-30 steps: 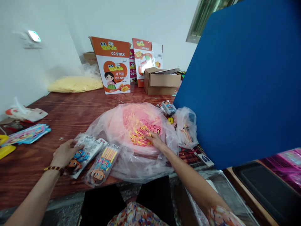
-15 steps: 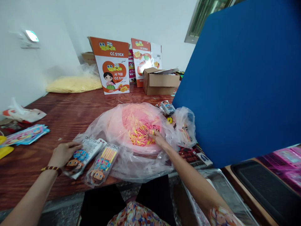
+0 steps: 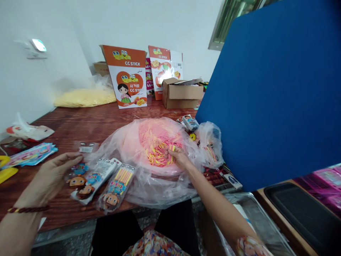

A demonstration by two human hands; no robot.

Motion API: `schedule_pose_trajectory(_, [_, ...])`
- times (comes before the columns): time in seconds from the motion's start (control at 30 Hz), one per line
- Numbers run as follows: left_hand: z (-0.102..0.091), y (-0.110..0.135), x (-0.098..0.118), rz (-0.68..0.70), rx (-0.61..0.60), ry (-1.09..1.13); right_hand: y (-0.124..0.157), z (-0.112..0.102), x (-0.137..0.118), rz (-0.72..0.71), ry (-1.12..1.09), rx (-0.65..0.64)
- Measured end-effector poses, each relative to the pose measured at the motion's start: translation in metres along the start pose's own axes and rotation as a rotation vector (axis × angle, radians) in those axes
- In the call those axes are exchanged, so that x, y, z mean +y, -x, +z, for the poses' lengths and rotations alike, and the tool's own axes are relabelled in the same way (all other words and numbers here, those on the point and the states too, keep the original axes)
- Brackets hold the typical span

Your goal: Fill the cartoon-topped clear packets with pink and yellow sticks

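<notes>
My left hand (image 3: 54,174) pinches the edge of a clear printed packet (image 3: 78,180) between thumb and fingers, lifted beside a pile of similar flat packets (image 3: 99,176). To the right of that pile lies a packet filled with yellow and pink sticks (image 3: 119,186). My right hand (image 3: 179,159) is closed on a small bunch of pink and yellow sticks (image 3: 171,153), held upright above the heap. Loose sticks (image 3: 157,153) fill a large open plastic bag (image 3: 160,190) in front of me; its thin film spreads over the table edge.
A small clear bag (image 3: 210,145) and little packets (image 3: 189,122) sit right of the heap. Behind stand printed cartons (image 3: 128,78) and an open brown box (image 3: 183,96). A blue panel (image 3: 271,96) rises on the right. Blue wrappers (image 3: 33,154) lie at left on the wooden table (image 3: 71,124).
My left hand has moved left, drawing one packet away from the pile. My right hand has raised the stick bunch slightly, so more of it shows.
</notes>
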State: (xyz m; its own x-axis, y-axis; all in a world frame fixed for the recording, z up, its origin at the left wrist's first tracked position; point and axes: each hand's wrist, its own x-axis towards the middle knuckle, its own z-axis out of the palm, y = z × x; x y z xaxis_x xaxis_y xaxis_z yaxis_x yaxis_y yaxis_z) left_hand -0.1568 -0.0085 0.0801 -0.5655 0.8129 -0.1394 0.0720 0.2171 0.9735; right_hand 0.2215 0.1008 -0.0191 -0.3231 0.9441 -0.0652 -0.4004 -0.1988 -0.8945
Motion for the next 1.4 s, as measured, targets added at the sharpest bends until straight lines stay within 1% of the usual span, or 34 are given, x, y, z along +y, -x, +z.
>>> schedule_pose_trajectory(0.07, [0.016, 0.012, -0.005, -0.118, -0.174, 0.155, 0.005, 0.011, -0.002, 0.010, -0.063, -0.006])
schedule_pose_trajectory(0.13, [0.040, 0.028, -0.017, -0.140, -0.290, 0.271, 0.009, 0.021, -0.002, 0.018, -0.098, -0.030])
schedule_pose_trajectory(0.23, [0.082, 0.055, -0.035, -0.143, -0.454, 0.319, 0.011, 0.030, -0.002, 0.005, -0.049, -0.071])
schedule_pose_trajectory(0.3, [0.106, 0.070, -0.046, -0.107, -0.487, 0.301, 0.012, 0.030, -0.002, -0.032, 0.076, -0.065])
schedule_pose_trajectory(0.33, [0.115, 0.076, -0.050, -0.079, -0.497, 0.278, 0.013, 0.030, -0.001, -0.060, 0.159, -0.056])
schedule_pose_trajectory(0.4, [0.127, 0.084, -0.058, -0.045, -0.529, 0.231, 0.016, 0.028, -0.001, -0.124, 0.321, -0.058])
schedule_pose_trajectory(0.5, [0.130, 0.089, -0.067, -0.003, -0.574, 0.191, 0.021, 0.026, 0.000, -0.192, 0.455, -0.107])
schedule_pose_trajectory(0.6, [0.127, 0.090, -0.070, -0.008, -0.570, 0.177, 0.026, 0.028, -0.001, -0.183, 0.459, -0.111])
schedule_pose_trajectory(0.7, [0.128, 0.091, -0.067, -0.037, -0.568, 0.181, 0.031, 0.038, -0.007, -0.158, 0.472, -0.096])
schedule_pose_trajectory(0.77, [0.131, 0.092, -0.065, -0.022, -0.574, 0.175, 0.035, 0.047, -0.015, -0.181, 0.540, -0.117])
schedule_pose_trajectory(0.87, [0.135, 0.091, -0.064, 0.004, -0.584, 0.146, 0.041, 0.063, -0.024, -0.287, 0.714, -0.206])
schedule_pose_trajectory(0.97, [0.134, 0.090, -0.065, 0.022, -0.575, 0.121, 0.044, 0.074, -0.025, -0.401, 0.875, -0.303])
schedule_pose_trajectory(1.03, [0.132, 0.089, -0.067, 0.045, -0.564, 0.096, 0.045, 0.076, -0.022, -0.436, 0.952, -0.352])
schedule_pose_trajectory(1.1, [0.129, 0.088, -0.069, 0.063, -0.561, 0.050, 0.045, 0.076, -0.019, -0.430, 0.994, -0.391])
schedule_pose_trajectory(1.17, [0.126, 0.088, -0.070, 0.069, -0.567, 0.000, 0.046, 0.074, -0.017, -0.394, 0.989, -0.413])
schedule_pose_trajectory(1.27, [0.124, 0.089, -0.069, 0.104, -0.590, -0.048, 0.048, 0.071, -0.018, -0.308, 0.901, -0.412])
schedule_pose_trajectory(1.33, [0.123, 0.091, -0.067, 0.162, -0.587, -0.071, 0.048, 0.071, -0.023, -0.264, 0.784, -0.332])
schedule_pose_trajectory(1.4, [0.123, 0.094, -0.064, 0.226, -0.575, -0.083, 0.049, 0.075, -0.028, -0.255, 0.569, -0.183])
